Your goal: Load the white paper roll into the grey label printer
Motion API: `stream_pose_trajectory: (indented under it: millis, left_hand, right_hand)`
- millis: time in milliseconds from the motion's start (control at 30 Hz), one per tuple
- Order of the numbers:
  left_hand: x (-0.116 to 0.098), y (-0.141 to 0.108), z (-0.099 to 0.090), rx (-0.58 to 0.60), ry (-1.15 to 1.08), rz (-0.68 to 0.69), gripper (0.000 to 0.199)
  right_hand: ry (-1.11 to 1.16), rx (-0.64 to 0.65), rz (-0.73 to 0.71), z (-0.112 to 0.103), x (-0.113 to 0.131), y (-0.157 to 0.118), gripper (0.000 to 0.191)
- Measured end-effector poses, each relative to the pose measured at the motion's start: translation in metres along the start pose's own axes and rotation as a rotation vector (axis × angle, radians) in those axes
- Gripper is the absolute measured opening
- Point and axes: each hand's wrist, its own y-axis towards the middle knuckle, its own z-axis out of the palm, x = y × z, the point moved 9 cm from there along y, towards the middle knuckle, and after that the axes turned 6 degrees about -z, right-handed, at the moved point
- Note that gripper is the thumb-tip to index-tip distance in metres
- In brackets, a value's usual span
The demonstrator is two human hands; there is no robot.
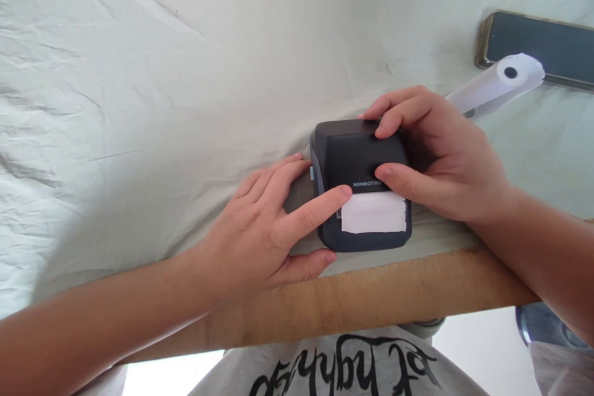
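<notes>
A small black label printer (355,158) marked NIIMBOT sits on the cloth near the table's front edge. Out of its front slot comes a strip of white paper (374,213) with a ragged right edge. My left hand (264,223) lies against the printer's left side, fingers spread. Its index fingertip touches the lid's front edge by the paper, and its thumb is at the lower left corner. My right hand (440,154) is curled over the printer's right side, thumb and fingertips on the lid. The palm hides the printer's right flank.
Behind my right hand lies a white paper roll (492,83) with a dark core, its loose end partly unrolled. A phone (542,46) with a dark screen lies beyond it at the far right. Pale wrinkled cloth (208,62) covers the table, with a bare wooden edge (366,297) in front.
</notes>
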Motion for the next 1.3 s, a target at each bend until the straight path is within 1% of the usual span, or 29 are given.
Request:
stream_pose_trajectory:
  millis: [300, 400, 600, 800, 1000, 1067, 1200, 1233, 1300]
  left_hand:
    - [-0.002, 0.001, -0.002, -0.003, -0.01, 0.011, 0.062]
    - [-0.003, 0.001, -0.003, -0.009, -0.007, 0.005, 0.062]
    - [-0.003, 0.002, -0.003, 0.007, 0.002, -0.012, 0.06]
    - [-0.001, 0.001, -0.003, 0.017, -0.012, -0.024, 0.063]
    - [-0.001, 0.001, -0.002, 0.012, 0.005, -0.012, 0.061]
    - [0.0, 0.0, -0.001, 0.013, -0.002, -0.013, 0.064]
    - [0.002, 0.0, 0.0, -0.007, -0.017, -0.021, 0.075]
    - [0.003, 0.0, -0.001, -0.023, -0.019, -0.027, 0.079]
    - [0.004, 0.001, -0.003, -0.053, -0.024, -0.047, 0.088]
  right_hand:
    - [-0.039, 0.009, -0.048, -0.001, 0.004, 0.002, 0.024]
    - [-0.038, 0.027, -0.032, -0.001, 0.003, 0.001, 0.025]
    - [0.003, 0.014, -0.002, 0.0, 0.001, 0.0, 0.027]
    - [-0.008, 0.028, -0.012, 0.0, 0.003, 0.0, 0.024]
    - [-0.006, 0.016, -0.032, 0.002, 0.005, -0.001, 0.024]
    - [0.018, 0.015, -0.01, 0.004, 0.001, -0.003, 0.025]
    - [0.055, 0.0, 0.057, 0.007, -0.008, -0.008, 0.04]
    - [0.057, -0.018, 0.052, 0.007, -0.008, -0.008, 0.041]
    - [0.053, -0.05, 0.048, 0.006, -0.006, -0.009, 0.037]
